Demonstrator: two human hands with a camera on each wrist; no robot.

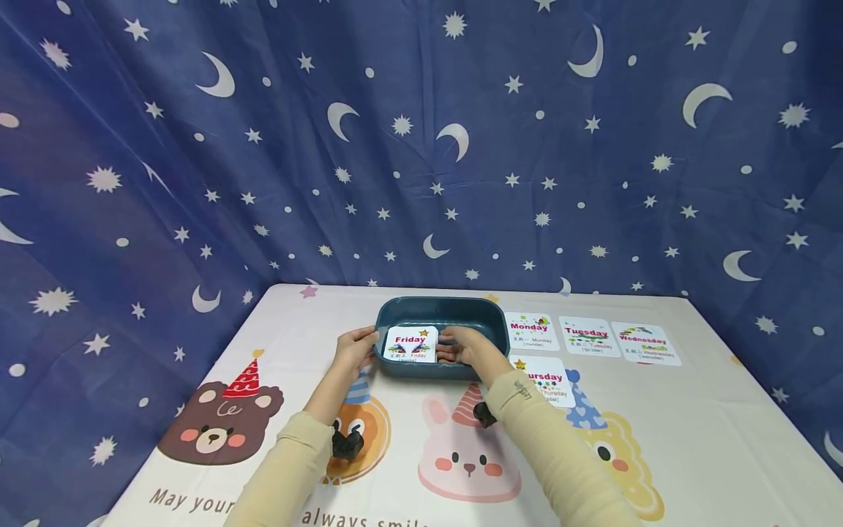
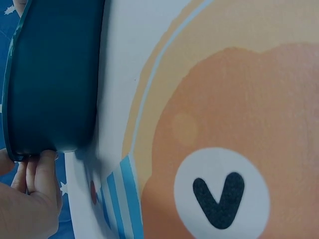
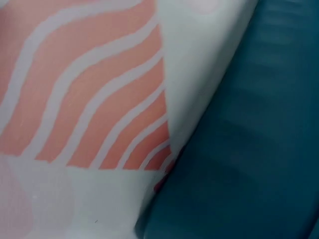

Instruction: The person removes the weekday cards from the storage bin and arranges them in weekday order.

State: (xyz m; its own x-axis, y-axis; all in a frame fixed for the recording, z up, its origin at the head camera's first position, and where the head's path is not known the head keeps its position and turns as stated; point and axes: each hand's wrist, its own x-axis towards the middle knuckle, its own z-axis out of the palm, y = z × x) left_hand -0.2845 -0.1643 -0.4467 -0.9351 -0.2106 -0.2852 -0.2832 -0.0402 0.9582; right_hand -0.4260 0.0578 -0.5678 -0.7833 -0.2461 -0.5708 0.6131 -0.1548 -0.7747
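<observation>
Gripping the rim at the left end of the dark teal tray (image 1: 428, 373) with the left hand (image 1: 356, 348), thumb and fingers on opposite sides of the edge. Reaching into the tray with the right hand (image 1: 466, 344), fingers directed left. Finding the Friday card (image 1: 410, 345) inside the tray, toward the left end, with its printed side facing the head camera and its lower edge partly behind the near wall. Judging one line to matter most: straight left from the right fingertips to the card's right edge, along the tray's long axis, itself set left to right across the tablecloth (image 1: 724, 439). Counting the right hand as nearer, just beside or touching the card, with the end wall between card and left hand. Cannot tell whether pinching the card on the right or merely resting against it, with no fingers clear in the right wrist view. Seeing Monday (image 1: 532, 333), Tuesday (image 1: 589, 338) and Wednesday (image 1: 645, 344) in a row beyond the tray's right end, and Thursday (image 1: 553, 375) closer in, partly behind the right sleeve (image 1: 553, 439).
</observation>
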